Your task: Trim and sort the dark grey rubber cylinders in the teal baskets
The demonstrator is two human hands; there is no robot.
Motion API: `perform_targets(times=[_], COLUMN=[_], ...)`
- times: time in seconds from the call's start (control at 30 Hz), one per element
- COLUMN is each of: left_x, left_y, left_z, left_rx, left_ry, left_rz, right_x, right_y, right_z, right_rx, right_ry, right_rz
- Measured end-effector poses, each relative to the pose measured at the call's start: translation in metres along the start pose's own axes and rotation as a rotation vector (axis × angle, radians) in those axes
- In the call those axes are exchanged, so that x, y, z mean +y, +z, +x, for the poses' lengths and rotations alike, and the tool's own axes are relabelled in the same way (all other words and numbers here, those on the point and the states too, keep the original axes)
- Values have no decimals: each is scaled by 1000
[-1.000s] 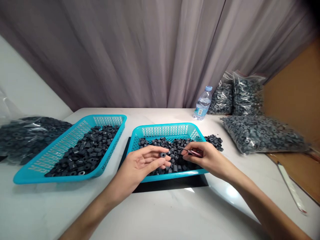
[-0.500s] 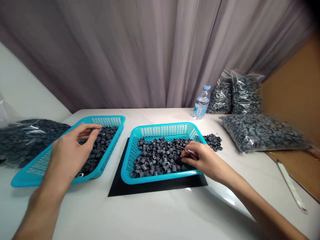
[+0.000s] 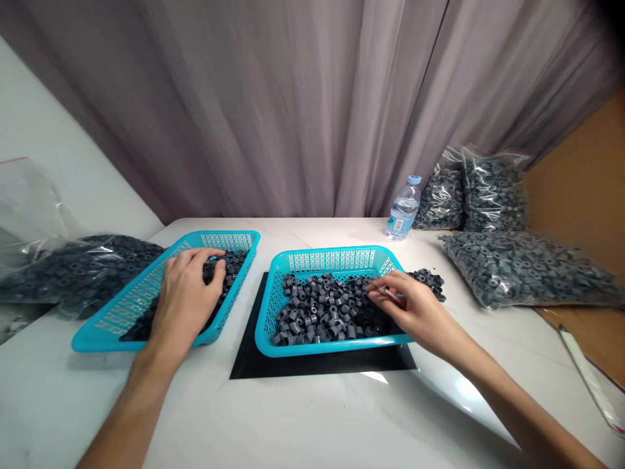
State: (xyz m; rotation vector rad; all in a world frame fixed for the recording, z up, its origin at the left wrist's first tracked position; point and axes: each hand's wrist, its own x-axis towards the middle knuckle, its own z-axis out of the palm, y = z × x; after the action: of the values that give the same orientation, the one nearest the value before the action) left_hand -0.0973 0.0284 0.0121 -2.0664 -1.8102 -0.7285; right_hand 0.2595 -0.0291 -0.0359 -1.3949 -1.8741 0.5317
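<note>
My left hand (image 3: 188,286) is over the left turquoise basket (image 3: 222,326), among the dark grey plastic pieces (image 3: 237,262) in it. Its fingers are curved, with a gap between thumb and forefinger; nothing held shows between them. At the right end of the middle turquoise basket (image 3: 312,350), my right hand (image 3: 407,299) is closed on slim pinkish tweezers (image 3: 390,296), whose tip is hard to make out. Short grey tube-like pieces (image 3: 327,309) fill this basket below the hand.
A black mat (image 3: 322,366) lies under the middle basket. Loose pieces (image 3: 430,280) lie behind my right hand. A water bottle (image 3: 404,208) stands at the back. Filled plastic bags (image 3: 532,270) lie right, another bag (image 3: 107,267) left. A pale strip-like tool (image 3: 588,378) rests far right.
My left hand has lowered toward the pieces in the left basket, and its thumb and forefinger have parted. My right hand has lifted slightly with the tweezers. The view has shifted left.
</note>
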Motion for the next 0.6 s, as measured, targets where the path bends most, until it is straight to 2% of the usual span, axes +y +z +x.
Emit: perform_targets(times=[0.07, 0.17, 0.2, 0.3, 0.4, 0.47, 0.6], left_x=[14, 39, 46, 62, 67, 67, 68], left_y=[4, 9, 10, 10, 10, 10, 12], left_z=[-3, -12, -15, -23, -26, -27, -30], left_rx=[-7, -80, -117, -217, -277, -263, -124], left_ry=[41, 68, 72, 77, 65, 57, 25], left_rz=[-66, -135, -134, -58, 8, -26, -139], right_x=[10, 30, 37, 53, 57, 53, 43], right_y=[-6, -11, -10, -4, 0, -1, -11], right_z=[3, 10, 12, 18, 20, 18, 14], right_rx=[143, 338, 342, 207, 194, 229, 346], right_ry=[41, 128, 148, 235, 274, 277, 231], right_rz=[-48, -158, -168, -153, -135, -104, 0])
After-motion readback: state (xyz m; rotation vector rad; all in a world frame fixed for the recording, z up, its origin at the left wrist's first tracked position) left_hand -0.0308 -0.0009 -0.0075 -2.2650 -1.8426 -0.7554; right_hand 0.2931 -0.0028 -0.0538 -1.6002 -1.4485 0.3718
